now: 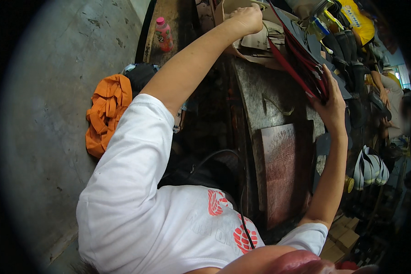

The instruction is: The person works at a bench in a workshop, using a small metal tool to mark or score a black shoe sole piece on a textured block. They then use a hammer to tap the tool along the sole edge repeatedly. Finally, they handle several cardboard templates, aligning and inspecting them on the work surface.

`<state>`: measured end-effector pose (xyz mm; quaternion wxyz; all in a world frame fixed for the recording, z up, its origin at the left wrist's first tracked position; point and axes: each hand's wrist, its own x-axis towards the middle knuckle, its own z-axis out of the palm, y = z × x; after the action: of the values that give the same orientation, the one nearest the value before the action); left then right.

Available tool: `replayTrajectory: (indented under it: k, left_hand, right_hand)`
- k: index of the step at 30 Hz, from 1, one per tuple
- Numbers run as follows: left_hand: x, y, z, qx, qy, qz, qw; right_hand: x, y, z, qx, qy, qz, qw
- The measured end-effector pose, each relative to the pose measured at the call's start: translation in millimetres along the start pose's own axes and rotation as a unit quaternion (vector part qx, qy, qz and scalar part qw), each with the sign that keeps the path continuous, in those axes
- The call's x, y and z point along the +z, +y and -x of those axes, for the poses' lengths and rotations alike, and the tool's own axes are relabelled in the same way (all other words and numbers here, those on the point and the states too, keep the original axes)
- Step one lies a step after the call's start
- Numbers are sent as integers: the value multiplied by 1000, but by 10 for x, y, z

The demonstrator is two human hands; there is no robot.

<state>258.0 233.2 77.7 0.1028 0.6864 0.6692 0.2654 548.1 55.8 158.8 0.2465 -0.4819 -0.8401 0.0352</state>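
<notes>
My left hand [249, 19] is closed into a fist above a beige open container [249, 58]; whatever its curled fingers hold is too hidden to make out. Inside the container lie pale flat pieces [255, 41]. Farther right, the fingers and thumb of my right hand [332, 106] grip the near end of a stack of dark red and grey flat sheets [303, 59]. The sheets stand on edge and fan apart, leaning beside the container. Below them, a thin pale strip [281, 109] curls on the worn dark workbench [251, 91], near a reddish-brown stained board [281, 169].
A pink bottle [164, 34] stands on a wooden surface at the far left. Orange cloth [107, 114] lies bunched by the grey wall. On the right are dark boots [347, 45], a yellow bag [357, 20], whitish curved pieces [371, 169] and another person's arm [380, 86].
</notes>
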Motion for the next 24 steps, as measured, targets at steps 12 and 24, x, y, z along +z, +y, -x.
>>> replayTrajectory:
  k: [12,24]
  left_hand:
    - [-206,-17,24,-27,-68,16,997]
    - [-728,-90,147,46,25,448,892]
  right_hand:
    - [25,10,39,13,1,2,1000]
    - [82,73,69,-4,14,-2,1000]
